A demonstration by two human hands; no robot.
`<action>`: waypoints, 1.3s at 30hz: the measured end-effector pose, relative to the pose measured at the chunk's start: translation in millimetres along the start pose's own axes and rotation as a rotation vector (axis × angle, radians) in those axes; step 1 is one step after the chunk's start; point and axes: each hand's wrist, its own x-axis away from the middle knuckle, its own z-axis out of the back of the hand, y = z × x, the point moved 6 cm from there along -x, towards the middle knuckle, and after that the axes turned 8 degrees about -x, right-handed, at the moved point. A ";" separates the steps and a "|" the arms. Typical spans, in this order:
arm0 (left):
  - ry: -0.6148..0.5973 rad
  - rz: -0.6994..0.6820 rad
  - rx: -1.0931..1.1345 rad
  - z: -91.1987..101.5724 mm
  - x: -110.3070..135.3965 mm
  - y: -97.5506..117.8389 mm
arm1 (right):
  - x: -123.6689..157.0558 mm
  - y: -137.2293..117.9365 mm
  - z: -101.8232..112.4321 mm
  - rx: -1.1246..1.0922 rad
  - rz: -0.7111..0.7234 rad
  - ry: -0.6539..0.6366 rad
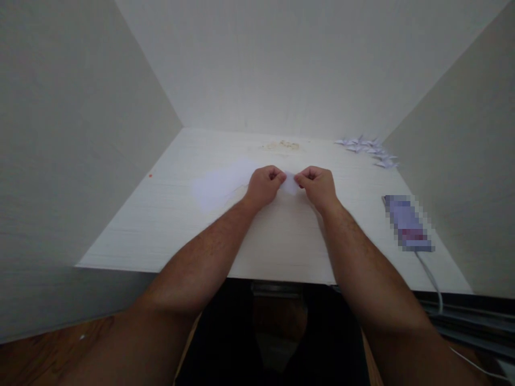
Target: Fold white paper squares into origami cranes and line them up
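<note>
A small piece of white paper spans the gap between my two hands, just above the white tabletop. My left hand pinches its left side between thumb and fingers. On the other side, my right hand grips the paper's right edge in a similar pinch. Whether the paper is folded is too blurred to tell. Beside my left hand lie white paper sheets, partly hidden behind that hand and wrist.
Several folded white paper cranes sit at the back right corner. A phone-like device, blurred out, lies at the right with a white cable running off the front edge. Walls enclose the back and both sides. An orange dot marks the left.
</note>
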 end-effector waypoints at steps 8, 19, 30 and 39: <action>-0.102 -0.038 0.023 -7.5 -0.6 -3.4 | -1.8 3.6 4.6 0.017 0.015 0.047; -0.142 -0.040 -0.041 -7.0 0.1 -1.5 | -2.3 3.5 3.6 0.060 0.037 0.012; -0.018 -0.005 0.212 -3.3 -0.3 -2.6 | 2.5 -2.9 -7.3 0.044 0.039 -0.098; 0.051 0.071 0.337 -1.4 -1.2 -7.5 | 4.0 1.7 -10.1 0.034 0.012 -0.099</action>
